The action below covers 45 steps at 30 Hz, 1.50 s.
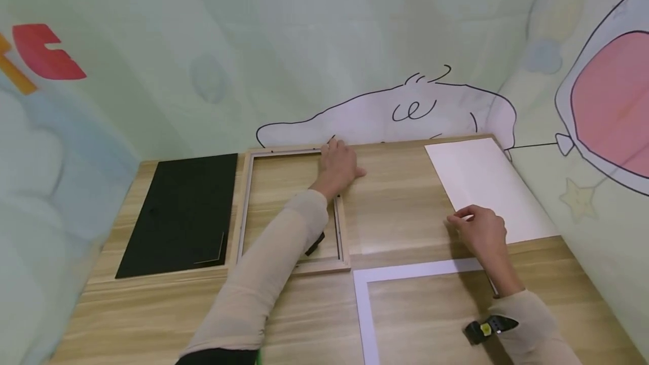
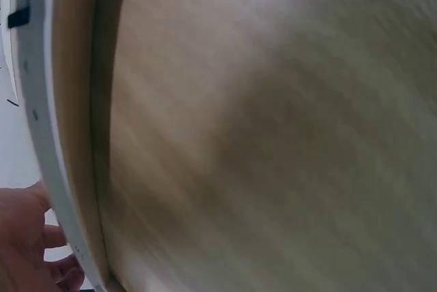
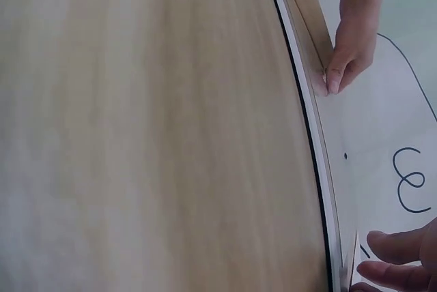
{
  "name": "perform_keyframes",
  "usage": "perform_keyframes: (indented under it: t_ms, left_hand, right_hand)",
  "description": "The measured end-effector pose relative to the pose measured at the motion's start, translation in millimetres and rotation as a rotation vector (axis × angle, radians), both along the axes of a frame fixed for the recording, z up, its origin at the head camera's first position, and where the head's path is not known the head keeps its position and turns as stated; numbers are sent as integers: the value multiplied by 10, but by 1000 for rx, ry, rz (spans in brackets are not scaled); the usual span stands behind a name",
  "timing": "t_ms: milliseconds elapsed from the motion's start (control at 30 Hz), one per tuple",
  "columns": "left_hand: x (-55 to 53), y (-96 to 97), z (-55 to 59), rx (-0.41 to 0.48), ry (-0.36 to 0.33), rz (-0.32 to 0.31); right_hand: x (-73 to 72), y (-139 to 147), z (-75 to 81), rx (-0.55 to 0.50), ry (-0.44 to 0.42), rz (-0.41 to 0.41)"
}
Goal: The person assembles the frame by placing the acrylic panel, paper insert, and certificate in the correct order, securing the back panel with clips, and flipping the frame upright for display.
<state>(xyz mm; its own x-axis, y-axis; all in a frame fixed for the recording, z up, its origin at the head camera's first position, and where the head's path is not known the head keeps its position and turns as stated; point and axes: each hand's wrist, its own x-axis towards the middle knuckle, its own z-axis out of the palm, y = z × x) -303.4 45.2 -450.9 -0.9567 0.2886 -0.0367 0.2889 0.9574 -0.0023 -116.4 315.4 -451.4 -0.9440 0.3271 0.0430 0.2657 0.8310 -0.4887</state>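
Note:
A light wooden picture frame [image 1: 324, 267] lies at the back of the table, its opening showing the wood below. My left hand [image 1: 338, 165] grips its back right corner. In the left wrist view, the bent fingers sit along the outer side of the rail [image 2: 41, 94]. Farther right, my right hand [image 1: 481, 230] hovers at the left edge of a white sheet [image 1: 499, 187], thumb and fingers loosely bent. In the right wrist view, these fingers [image 3: 396, 275] are beside a thin edge; firm contact cannot be made out.
A black board [image 1: 187, 213] lies left of the frame. In front, a white mat border [image 1: 426, 270] lies partly under my right forearm. A printed cloth [image 1: 304, 44] hangs behind the wooden table [image 1: 395, 207]. A small camera [image 1: 476, 332] is strapped near my right wrist.

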Motion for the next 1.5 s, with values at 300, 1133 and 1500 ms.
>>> perform_keyframes:
  t_ms: [300, 1133, 1500]
  left_hand:
    - [47, -24, -101, 38, 39, -64]
    - [-111, -58, -216, 321, 111, 70]
    - [-91, -25, -197, 370, 99, 75]
  right_hand:
    - [-19, -12, -8, -23, -12, -60]
    - [-47, -45, -21, -79, -56, -56]
    - [-45, -59, -37, -61, -27, -32]
